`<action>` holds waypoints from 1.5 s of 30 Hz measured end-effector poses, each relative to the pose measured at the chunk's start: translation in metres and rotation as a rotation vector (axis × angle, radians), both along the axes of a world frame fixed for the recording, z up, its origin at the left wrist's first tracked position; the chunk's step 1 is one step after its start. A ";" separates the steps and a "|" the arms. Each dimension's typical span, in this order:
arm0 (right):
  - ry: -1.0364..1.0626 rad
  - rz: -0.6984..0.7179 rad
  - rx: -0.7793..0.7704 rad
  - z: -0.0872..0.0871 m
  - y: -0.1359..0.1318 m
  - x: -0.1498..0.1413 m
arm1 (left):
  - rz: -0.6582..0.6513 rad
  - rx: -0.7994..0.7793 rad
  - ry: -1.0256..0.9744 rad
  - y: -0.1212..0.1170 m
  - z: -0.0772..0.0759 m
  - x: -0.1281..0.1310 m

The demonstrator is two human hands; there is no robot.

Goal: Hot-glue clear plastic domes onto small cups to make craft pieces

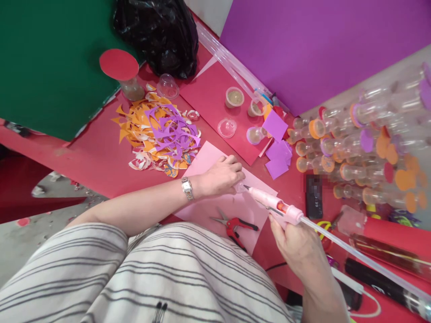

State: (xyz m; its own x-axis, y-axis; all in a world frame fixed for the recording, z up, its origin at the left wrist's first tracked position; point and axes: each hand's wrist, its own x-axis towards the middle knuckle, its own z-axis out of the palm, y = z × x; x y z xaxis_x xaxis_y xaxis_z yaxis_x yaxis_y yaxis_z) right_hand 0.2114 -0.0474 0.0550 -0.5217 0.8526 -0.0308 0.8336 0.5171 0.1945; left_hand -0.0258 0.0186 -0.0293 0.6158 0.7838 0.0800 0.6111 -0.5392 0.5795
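My right hand (298,244) is wrapped around the handle of a pink hot glue gun (269,199). A long clear glue stick (353,255) runs out of its back end. The dark nozzle points left, close to my left hand (224,175). My left fingers are curled over a small clear plastic cup (239,186), mostly hidden by the hand, on a pink paper sheet (202,211). Whether the nozzle touches the cup I cannot tell. Red-handled pruning shears (234,226) lie on the sheet, nearer my body, with their blades apart.
Orange and purple paper scraps (161,130) are heaped left. Small plastic cups (235,97), a clear lid (227,128) and purple paper squares (278,157) lie beyond my hands. Rows of joined clear cups (357,148) stand right, behind a black phone (314,197). A black bag (158,36) sits at the back.
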 end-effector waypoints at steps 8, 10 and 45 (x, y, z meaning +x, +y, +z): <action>-0.048 0.049 0.021 0.006 0.004 -0.004 | 0.004 -0.001 0.000 0.000 -0.001 0.000; -0.048 0.034 0.022 0.006 0.004 -0.004 | 0.007 0.004 0.001 0.000 -0.002 0.000; -0.030 0.044 -0.043 0.015 0.013 -0.003 | 0.016 0.025 0.020 0.000 0.000 0.002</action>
State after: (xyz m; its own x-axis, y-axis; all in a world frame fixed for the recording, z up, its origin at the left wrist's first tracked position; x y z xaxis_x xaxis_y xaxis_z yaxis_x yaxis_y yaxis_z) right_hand 0.2080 -0.0342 0.0698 -0.5566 0.8266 -0.0830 0.8041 0.5612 0.1961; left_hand -0.0240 0.0187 -0.0291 0.6049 0.7915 0.0875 0.6312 -0.5435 0.5534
